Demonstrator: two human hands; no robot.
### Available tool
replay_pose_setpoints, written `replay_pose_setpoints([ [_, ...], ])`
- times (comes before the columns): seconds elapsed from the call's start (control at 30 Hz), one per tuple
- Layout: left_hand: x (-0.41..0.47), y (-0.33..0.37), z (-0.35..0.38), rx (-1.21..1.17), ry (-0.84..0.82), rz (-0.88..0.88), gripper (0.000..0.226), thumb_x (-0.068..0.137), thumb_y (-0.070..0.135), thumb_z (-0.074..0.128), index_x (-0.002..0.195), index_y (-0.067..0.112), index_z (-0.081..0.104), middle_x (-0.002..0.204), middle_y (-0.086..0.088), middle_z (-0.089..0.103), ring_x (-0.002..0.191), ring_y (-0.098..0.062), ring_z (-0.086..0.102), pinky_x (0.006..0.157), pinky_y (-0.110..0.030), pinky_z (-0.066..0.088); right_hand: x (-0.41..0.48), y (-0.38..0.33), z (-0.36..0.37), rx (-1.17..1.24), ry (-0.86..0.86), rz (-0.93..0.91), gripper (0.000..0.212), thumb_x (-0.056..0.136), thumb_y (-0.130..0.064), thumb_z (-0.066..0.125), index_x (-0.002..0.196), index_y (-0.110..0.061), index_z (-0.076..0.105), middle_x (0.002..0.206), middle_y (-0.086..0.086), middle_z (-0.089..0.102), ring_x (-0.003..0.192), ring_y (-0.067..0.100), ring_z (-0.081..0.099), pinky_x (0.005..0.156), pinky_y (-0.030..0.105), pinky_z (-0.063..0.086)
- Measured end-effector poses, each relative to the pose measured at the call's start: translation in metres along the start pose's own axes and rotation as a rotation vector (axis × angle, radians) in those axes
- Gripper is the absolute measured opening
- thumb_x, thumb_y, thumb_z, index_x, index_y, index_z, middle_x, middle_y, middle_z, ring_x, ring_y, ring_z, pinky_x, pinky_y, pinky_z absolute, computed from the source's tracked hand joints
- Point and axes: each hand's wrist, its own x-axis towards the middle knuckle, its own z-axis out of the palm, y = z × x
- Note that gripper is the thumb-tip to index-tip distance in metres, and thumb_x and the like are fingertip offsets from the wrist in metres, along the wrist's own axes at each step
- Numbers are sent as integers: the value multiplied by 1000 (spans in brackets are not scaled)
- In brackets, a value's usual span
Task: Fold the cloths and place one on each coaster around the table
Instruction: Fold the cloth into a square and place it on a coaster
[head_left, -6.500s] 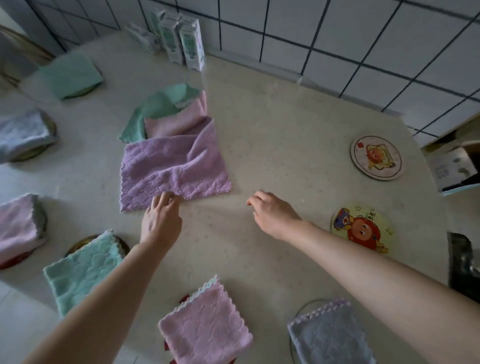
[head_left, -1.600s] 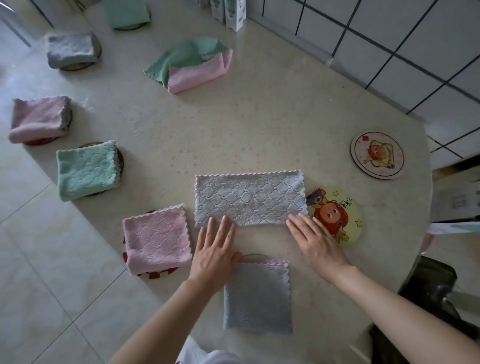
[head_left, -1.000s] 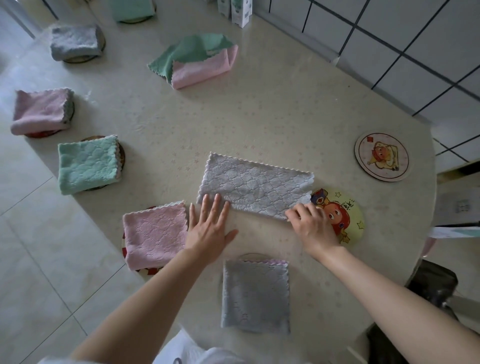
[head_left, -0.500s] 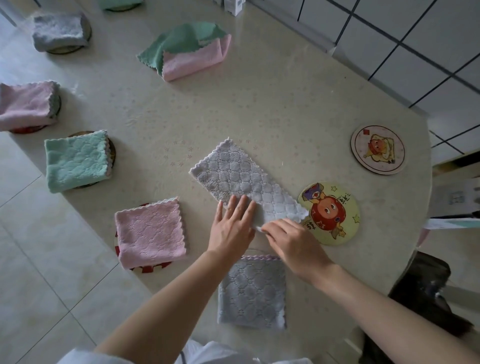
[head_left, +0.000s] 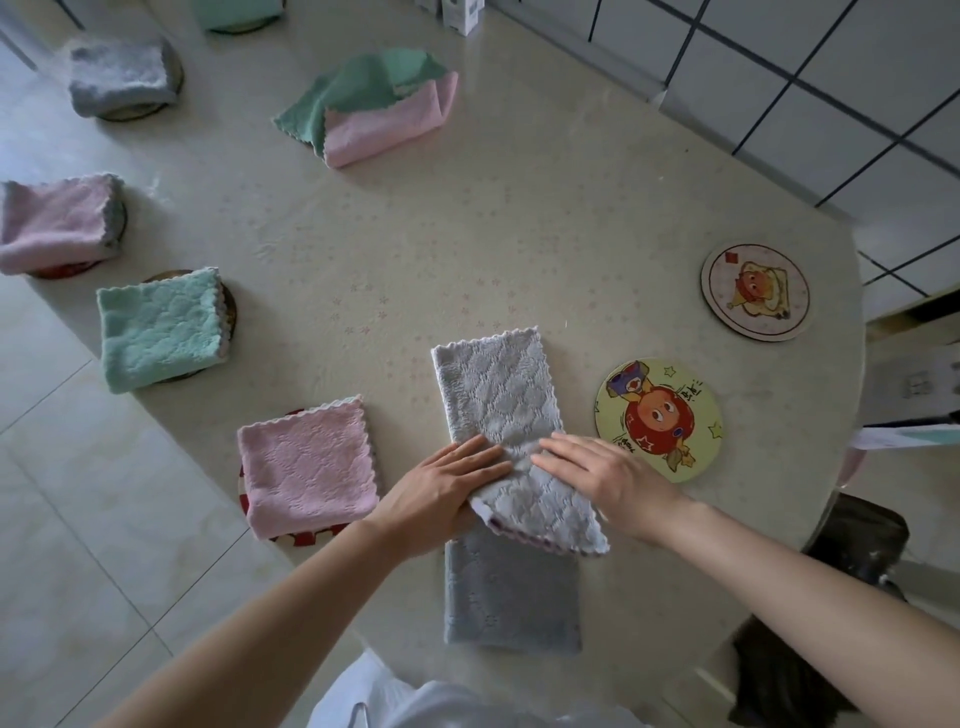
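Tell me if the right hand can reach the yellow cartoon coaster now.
Probably yes. The right hand lies flat on the grey cloth, and the yellow coaster sits bare right beside it, with nothing between them.
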Motion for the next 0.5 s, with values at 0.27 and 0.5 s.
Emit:
replay_pose_setpoints([
  [0.27,-9,4,-5,-211,85,-99,66,77,30,25,141,27,44,148,13,37,143,-4,21,118,-30,11,-4,16,10,34,15,-43,79,69,18,68,136,-15,46,137,5,54,124,19,53,99,35,48],
  [0.5,-6,0,-7,-198,382,-326,31,86,39,55,82,14,72,69,-1,69,58,-15,62,53,-26,43,22,22,-8,266,118,84,21,82,-10,60,101,-17,68,91,-4,72,79,14,69,64,29,55],
])
